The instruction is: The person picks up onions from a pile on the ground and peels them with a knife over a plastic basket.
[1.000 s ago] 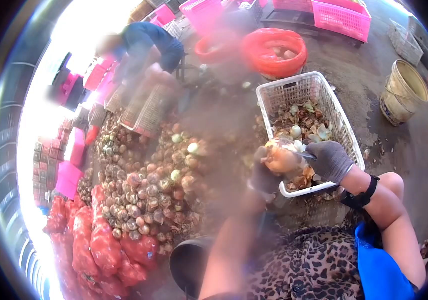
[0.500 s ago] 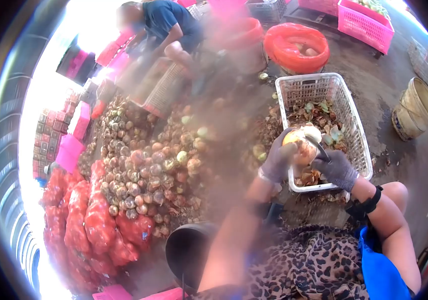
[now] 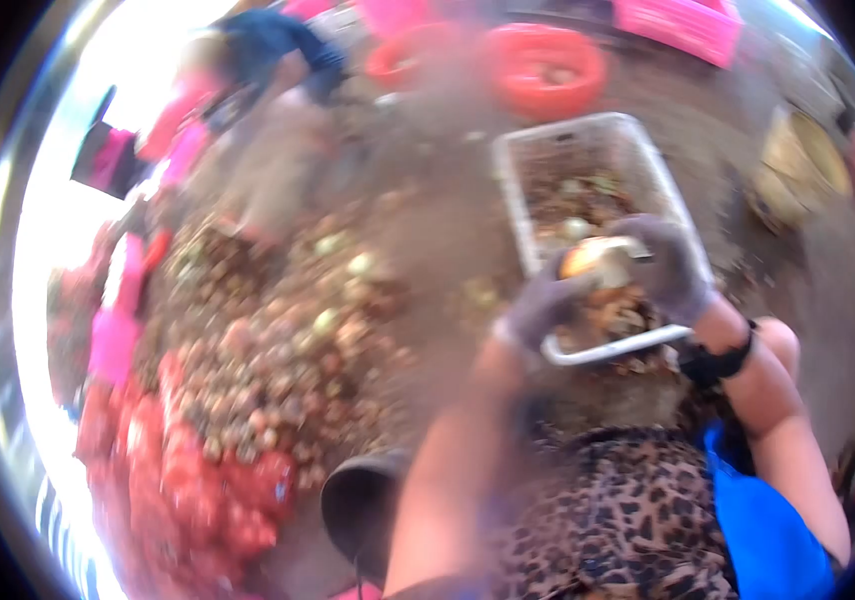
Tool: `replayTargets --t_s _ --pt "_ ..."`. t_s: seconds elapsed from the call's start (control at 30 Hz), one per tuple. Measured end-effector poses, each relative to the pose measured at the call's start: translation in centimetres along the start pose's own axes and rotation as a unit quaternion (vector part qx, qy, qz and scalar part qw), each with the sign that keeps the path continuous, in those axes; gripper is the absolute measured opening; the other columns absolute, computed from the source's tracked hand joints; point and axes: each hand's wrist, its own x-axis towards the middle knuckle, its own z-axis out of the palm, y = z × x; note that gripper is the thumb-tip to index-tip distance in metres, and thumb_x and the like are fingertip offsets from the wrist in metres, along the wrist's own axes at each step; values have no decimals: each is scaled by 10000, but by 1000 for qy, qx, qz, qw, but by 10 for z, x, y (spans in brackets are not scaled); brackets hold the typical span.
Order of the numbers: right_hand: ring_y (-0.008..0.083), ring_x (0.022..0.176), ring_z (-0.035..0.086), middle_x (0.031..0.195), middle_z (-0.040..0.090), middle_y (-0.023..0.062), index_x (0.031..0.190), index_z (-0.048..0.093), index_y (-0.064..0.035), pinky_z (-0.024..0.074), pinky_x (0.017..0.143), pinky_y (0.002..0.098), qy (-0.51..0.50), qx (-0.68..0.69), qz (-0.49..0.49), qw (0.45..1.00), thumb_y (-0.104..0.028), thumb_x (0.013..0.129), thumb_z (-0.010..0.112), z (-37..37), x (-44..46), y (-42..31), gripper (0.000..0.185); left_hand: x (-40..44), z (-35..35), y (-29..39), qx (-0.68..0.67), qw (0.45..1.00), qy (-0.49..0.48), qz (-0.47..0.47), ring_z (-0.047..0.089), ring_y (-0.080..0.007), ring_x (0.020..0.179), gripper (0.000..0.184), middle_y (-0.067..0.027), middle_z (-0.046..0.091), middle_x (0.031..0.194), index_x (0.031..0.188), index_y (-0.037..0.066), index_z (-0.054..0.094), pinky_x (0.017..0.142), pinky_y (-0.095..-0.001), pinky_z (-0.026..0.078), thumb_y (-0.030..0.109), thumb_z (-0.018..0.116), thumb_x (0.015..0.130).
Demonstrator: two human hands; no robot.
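Over a white plastic crate point(image 3: 508, 195), my gloved left hand point(image 3: 540, 305) is closed around an onion point(image 3: 584, 260) with its brown skin partly off. My gloved right hand point(image 3: 663, 262) is curled against the onion's right side, and a pale strip or blade edge shows by its fingers. The small knife it held a moment ago is mostly hidden or blurred now. Below the hands, loose onion skins point(image 3: 618, 318) lie in the crate. A round whitish piece point(image 3: 576, 228) sits among the peelings behind the onion.
A large heap of onions point(image 3: 278, 370) covers the floor on the left, beside red net sacks point(image 3: 168, 480). A dark bucket point(image 3: 363, 510) stands near my left arm. Further off are a red-lined tub point(image 3: 548, 70), a pail point(image 3: 798, 170), and another person point(image 3: 278, 50).
My right hand has turned and moved up over the onion's side, and its knife no longer shows clearly. The whole view has shifted and blurred. A whitish piece now shows in the crate.
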Motion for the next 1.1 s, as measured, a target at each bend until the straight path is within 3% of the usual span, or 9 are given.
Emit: replayTargets --t_s 0.07,0.2,0.33,0.43,0.6,0.67,0.8,1.0,1.1 --pt "337 802 667 905 699 167 1022 707 -31 537 736 392 -63 -9 -40 997 -118 802 712 -4 -6 3 236 -5 2 -2 -16 999 -44 6 668 -201 957 649 -106 636 1169 1381 5 480 797 -309 564 202 716 809" --pt "309 842 680 945 704 186 1023 692 -2 542 734 373 -41 195 294 935 -191 877 667 -30 -2 14 240 -2 23 9 -31 995 -49 76 651 -250 1025 795 -135 625 1184 1353 -18 493 821 -338 579 223 779 652" --pt "202 912 697 1004 722 120 1113 706 -52 557 737 324 -125 -246 213 937 -224 925 632 -22 -8 77 265 -8 18 11 -63 992 -58 94 599 -327 1186 898 -152 571 1324 1396 5 471 980 -429 544 177 854 603" --pt "181 980 692 1117 705 85 1227 669 -72 567 763 305 -147 -460 -72 873 -220 945 624 -17 -23 97 322 -15 15 17 -109 986 -60 107 537 -364 1290 951 -162 510 1426 1448 58 439 1051 -526 491 144 872 606" --pt "264 768 712 892 739 109 1364 593 -116 557 716 349 -97 230 235 939 -437 868 680 17 -40 43 598 5 22 10 -112 978 -50 166 532 -337 1282 868 -153 510 1407 1458 84 425 1070 -507 467 498 781 783" --pt "279 747 716 867 737 122 1387 568 -100 555 700 365 -40 147 149 977 -411 850 704 25 -40 41 635 21 22 3 3 984 9 175 604 -273 1164 944 -125 596 1276 1431 57 443 928 -448 564 737 642 807" --pt "322 737 708 814 701 179 1368 560 -74 546 687 418 -17 49 43 998 -319 851 690 16 -35 22 587 7 19 16 46 995 -34 81 690 -221 935 925 -128 658 1126 1346 -12 502 655 -314 599 686 710 776" --pt "382 734 697 768 683 185 1223 577 -36 531 643 483 -137 -127 96 978 -155 867 604 4 -32 0 377 2 27 12 131 982 42 132 653 -175 924 757 -91 629 1085 1278 -22 512 754 -299 563 328 853 700" --pt "229 823 665 865 609 81 1088 579 -14 526 666 358 -189 -174 115 960 -230 828 656 3 -34 -5 347 5 20 2 191 962 66 183 617 -145 895 604 -86 616 1063 1247 -23 514 765 -282 542 103 766 712"
